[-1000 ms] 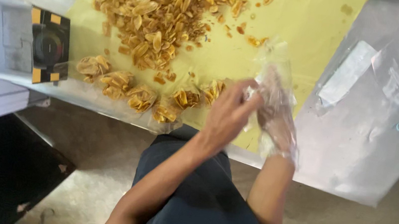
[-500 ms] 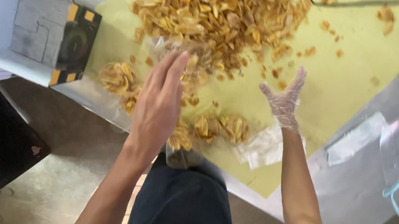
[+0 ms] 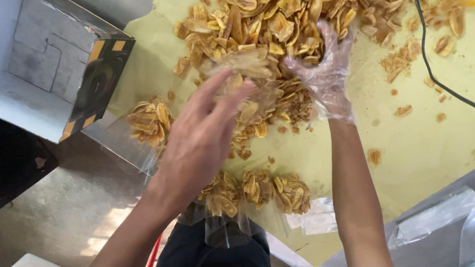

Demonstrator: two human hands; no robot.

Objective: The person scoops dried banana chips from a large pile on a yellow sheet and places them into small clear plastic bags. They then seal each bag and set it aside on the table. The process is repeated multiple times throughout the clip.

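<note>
- One big heap of fried banana chips (image 3: 274,18) on yellow sheet (image 3: 426,149); 4 small filled clear bags along near edge: 1 at left (image 3: 149,120), approx 3 bunched in a row (image 3: 261,191).
- Left hand (image 3: 201,141) bare, fingers straight, pointing up-right, holding a clear bag (image 3: 250,72) at heap's near edge; grip partly hidden.
- Right hand (image 3: 325,69) in thin clear glove, fingers curled in heap, cupping chips.
- Open grey carton (image 3: 30,68) far left, on its side, black end w/ yellow corner marks.
- 2 empty clear bags (image 3: 454,221) at right on grey table; 1 w/ pale blue tie.
- Black cable (image 3: 451,86) crosses sheet, top right.
</note>
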